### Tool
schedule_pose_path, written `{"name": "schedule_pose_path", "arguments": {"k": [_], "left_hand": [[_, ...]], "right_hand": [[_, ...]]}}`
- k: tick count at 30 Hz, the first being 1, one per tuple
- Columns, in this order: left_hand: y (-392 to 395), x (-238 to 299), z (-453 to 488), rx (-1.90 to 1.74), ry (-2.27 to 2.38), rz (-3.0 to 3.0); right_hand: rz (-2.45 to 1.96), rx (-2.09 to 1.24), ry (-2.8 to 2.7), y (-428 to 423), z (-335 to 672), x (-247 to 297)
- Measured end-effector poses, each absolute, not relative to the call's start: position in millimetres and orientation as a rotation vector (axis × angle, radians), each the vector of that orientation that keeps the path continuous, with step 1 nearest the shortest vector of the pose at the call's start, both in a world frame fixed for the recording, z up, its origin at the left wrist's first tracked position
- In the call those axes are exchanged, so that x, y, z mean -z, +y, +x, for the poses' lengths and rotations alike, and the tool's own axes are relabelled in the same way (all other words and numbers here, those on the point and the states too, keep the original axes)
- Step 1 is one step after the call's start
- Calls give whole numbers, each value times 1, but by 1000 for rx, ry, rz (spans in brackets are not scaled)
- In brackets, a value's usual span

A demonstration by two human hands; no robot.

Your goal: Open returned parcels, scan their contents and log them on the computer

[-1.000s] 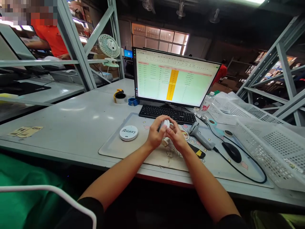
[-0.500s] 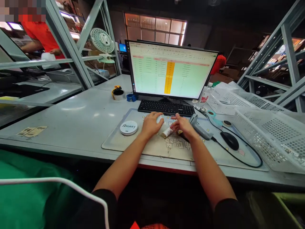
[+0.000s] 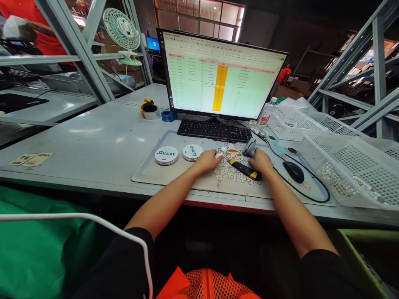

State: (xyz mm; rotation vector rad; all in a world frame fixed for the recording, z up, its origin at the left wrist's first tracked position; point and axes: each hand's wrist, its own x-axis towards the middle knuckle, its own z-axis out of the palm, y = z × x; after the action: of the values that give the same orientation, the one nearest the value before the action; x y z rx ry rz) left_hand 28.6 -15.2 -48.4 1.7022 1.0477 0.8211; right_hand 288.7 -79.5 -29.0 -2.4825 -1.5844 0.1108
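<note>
Head view, first observer: State of the left hand (image 3: 209,161)?

Second observer: Grasping, fingers curled round a small white cylinder (image 3: 220,154). One end shows at the fingertips; the rest is hidden.

First observer: Right hand (image 3: 262,161)?

Second observer: Wrapped about the handle of the grey scanner (image 3: 250,148). Scanner head stands clear of the grip, away and to the left. Trigger: cannot tell.

First observer: Key relation?

Second observer: Cylinder lies left of the scanner head, the two apart, over the patterned desk mat (image 3: 170,179). Left hand has the cylinder; right hand is across from it. Cylinder's long axis seems to slant away and rightward, though too little shows to be certain. Scanner's runs from the right hand away and leftward.

First observer: Nearby?

Second observer: Black-and-yellow cutter (image 3: 245,169) slantwise between the hands, its butt just beside the right one. Two white discs (image 3: 166,155) lie left of the left hand, apart from each other.
</note>
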Motion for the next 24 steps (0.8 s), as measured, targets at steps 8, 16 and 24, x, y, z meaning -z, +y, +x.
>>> {"name": "schedule_pose_path", "arguments": {"k": [8, 16, 24], "left_hand": [[0, 38, 23, -975, 881, 1264], [0, 54, 29, -988, 825, 1288], [3, 55, 25, -1056, 882, 1492]], "right_hand": [[-2010, -625, -1821, -119, 282, -29], [-1744, -509, -2078, -150, 237, -37], [-1999, -198, -2012, -117, 260, -7]]}}
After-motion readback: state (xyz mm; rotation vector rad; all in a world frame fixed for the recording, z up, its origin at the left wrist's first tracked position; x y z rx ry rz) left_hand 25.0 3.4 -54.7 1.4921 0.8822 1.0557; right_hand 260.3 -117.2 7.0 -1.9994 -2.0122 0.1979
